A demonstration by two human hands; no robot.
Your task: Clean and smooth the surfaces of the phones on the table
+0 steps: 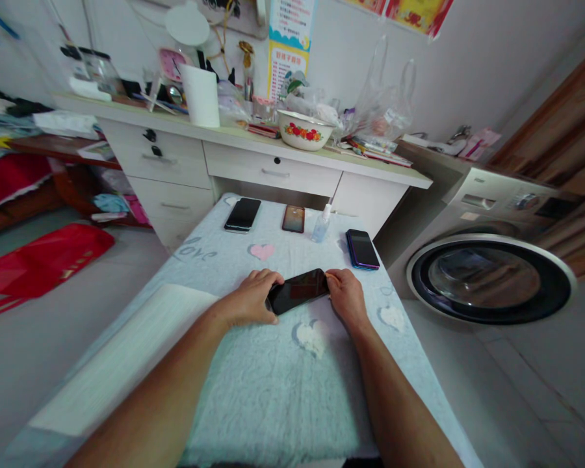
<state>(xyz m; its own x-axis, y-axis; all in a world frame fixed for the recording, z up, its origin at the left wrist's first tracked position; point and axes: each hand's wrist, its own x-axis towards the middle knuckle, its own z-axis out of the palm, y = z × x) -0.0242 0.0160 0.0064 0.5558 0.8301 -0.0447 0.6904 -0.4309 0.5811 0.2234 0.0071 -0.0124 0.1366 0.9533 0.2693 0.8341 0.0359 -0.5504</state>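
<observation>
A black phone [298, 290] is held by its two short ends, just above the cloth-covered table [273, 396]. My left hand [254, 298] grips its left end, thumb at the lower edge and fingers at the upper. Around the right end, my right hand [345, 296] is closed, its fingertips partly hidden. Beyond them lie another dark phone [244, 214] at the back left, a brownish phone or case [293, 219] at the back middle, and a clear spray bottle [321, 225] standing beside it. To the right is a stack of phones [362, 249] with blue-purple edges.
A long pale sheet [127, 357] lies along the table's left side. Behind stands a white desk [273, 170] carrying a floral bowl [305, 132] and a paper roll [201, 96]. A washing machine [487, 201] is at the right, a red bag [43, 260] on the floor at left.
</observation>
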